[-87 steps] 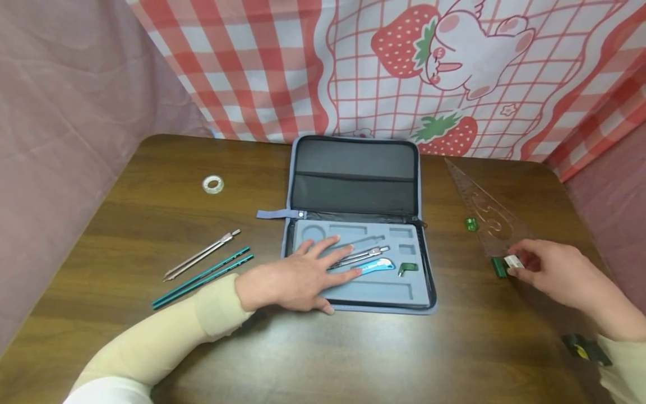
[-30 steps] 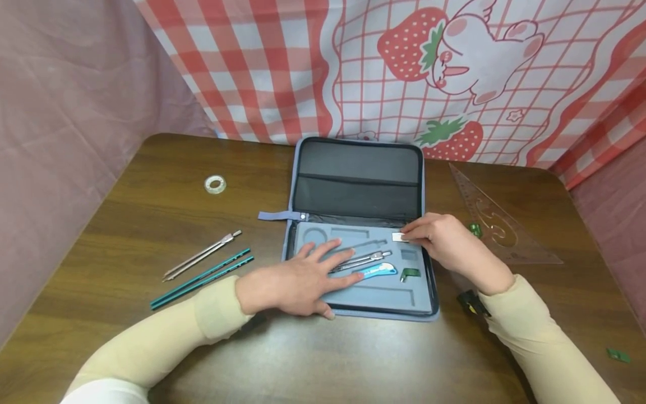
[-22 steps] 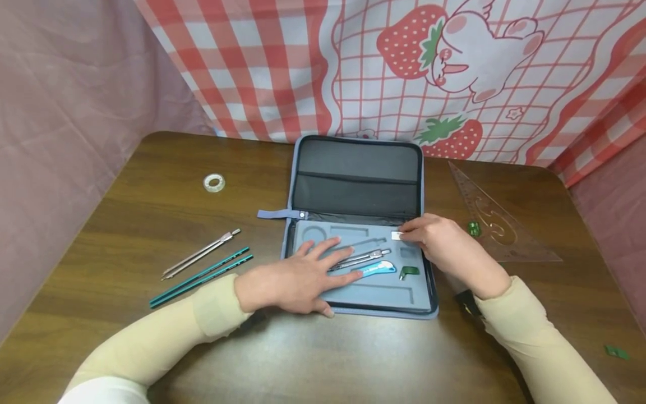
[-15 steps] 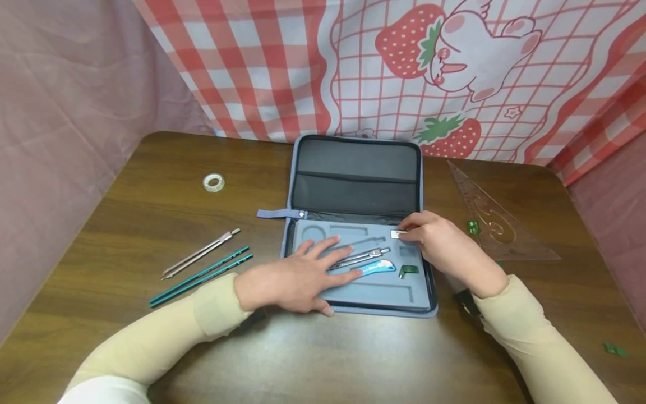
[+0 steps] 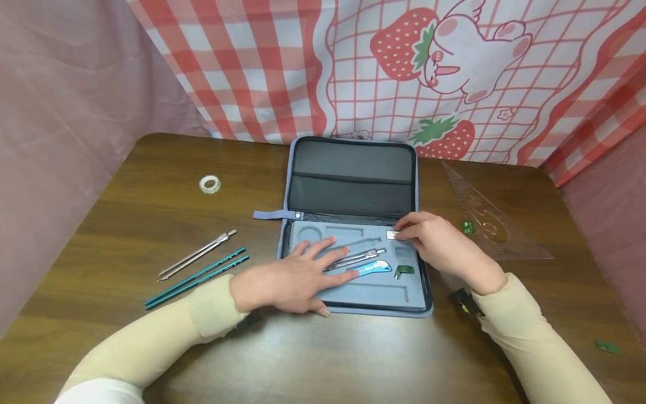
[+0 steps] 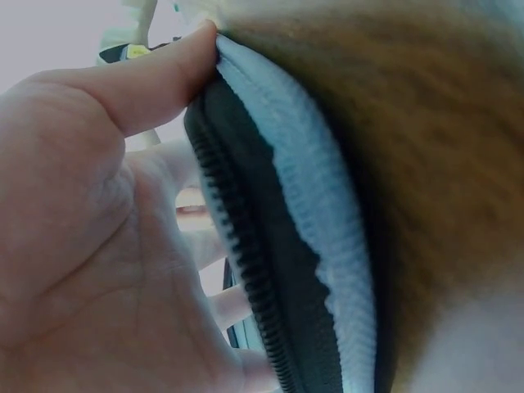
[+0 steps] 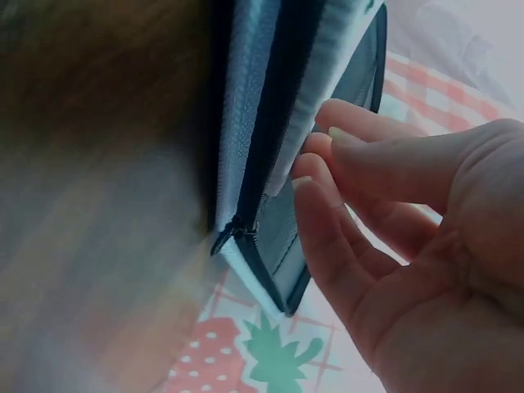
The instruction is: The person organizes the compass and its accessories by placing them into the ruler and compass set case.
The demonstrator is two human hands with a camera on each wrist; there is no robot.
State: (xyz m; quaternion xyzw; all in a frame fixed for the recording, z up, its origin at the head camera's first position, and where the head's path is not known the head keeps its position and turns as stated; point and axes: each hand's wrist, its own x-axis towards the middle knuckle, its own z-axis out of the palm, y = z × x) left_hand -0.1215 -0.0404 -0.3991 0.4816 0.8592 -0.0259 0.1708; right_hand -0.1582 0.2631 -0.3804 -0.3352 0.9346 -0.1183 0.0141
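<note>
Resting flat with fingers spread, the left hand presses the grey foam tray of the open blue zip case on the brown wooden bench. Farther back, the right hand pinches a small white eraser over the tray's upper right slot.

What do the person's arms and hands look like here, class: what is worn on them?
Both hands, the left hand and the right hand, are bare: no gloves, no rings visible. Each forearm wears a snug cream-beige sleeve ending at the wrist. A white cuff shows above the left one.
</note>
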